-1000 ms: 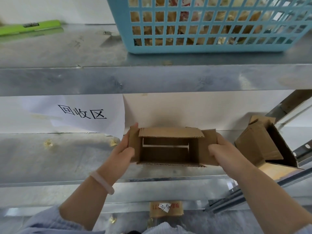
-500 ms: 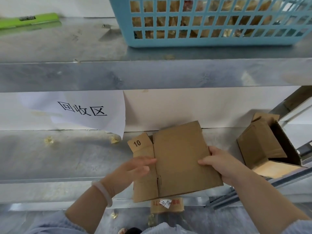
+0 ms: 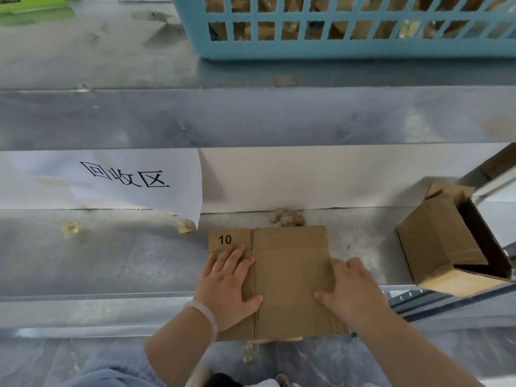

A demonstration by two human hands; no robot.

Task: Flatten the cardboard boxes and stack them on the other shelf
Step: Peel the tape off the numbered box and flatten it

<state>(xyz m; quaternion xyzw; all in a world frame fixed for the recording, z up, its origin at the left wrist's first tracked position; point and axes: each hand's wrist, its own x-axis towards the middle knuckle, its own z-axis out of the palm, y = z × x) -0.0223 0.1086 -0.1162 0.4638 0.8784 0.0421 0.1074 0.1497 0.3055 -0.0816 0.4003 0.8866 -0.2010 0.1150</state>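
A flattened brown cardboard box, with "10" printed on a flap at its upper left, lies flat on the metal shelf, its near end overhanging the shelf's front edge. My left hand presses on its left part with straight fingers, a pale bangle on the wrist. My right hand lies palm down on the right edge of the box, fingers spread. A second cardboard box, still in box shape with open flaps, sits tilted at the shelf's right end.
A blue plastic basket holding brown items stands on the upper shelf. A white paper sign with black characters hangs at the back left. Small crumpled scraps lie behind the flat box. A green object is at top left.
The box was held open between both hands, then collapsed flat in the air. Now it lies on the shelf with both hands on top of it.
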